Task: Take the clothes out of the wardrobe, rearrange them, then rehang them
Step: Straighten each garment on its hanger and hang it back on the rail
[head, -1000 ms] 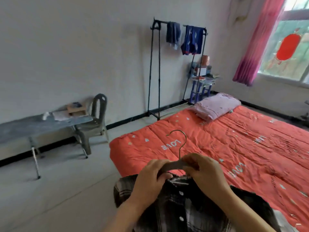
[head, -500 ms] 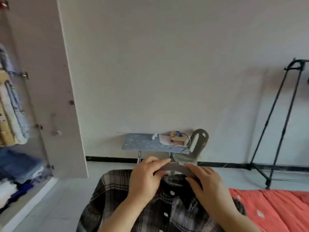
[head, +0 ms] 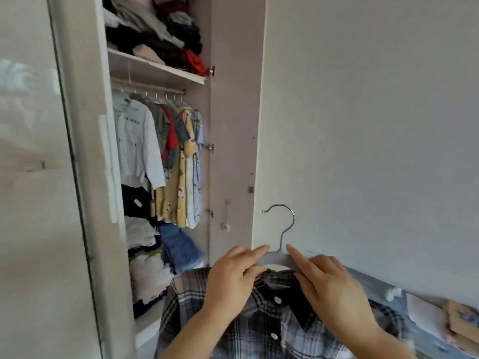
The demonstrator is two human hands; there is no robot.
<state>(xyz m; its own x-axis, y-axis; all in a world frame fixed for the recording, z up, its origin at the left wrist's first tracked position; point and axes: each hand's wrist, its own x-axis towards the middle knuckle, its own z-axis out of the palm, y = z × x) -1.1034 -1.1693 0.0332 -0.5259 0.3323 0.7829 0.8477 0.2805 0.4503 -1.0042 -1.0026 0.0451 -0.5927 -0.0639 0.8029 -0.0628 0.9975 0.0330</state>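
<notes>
Left hand (head: 232, 281) and right hand (head: 334, 290) each grip one arm of the hanger (head: 275, 258) carrying the plaid shirt (head: 259, 330), hook upright, in front of the open wardrobe (head: 155, 67)

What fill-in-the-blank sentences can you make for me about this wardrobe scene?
The left hand and right hand hold the hanger inside the plaid shirt; the hanger's hook is made of ____.
The wardrobe door stands ____.
The shelf of piled clothes is ____ the rail.
Missing words: metal, open, above.
</notes>
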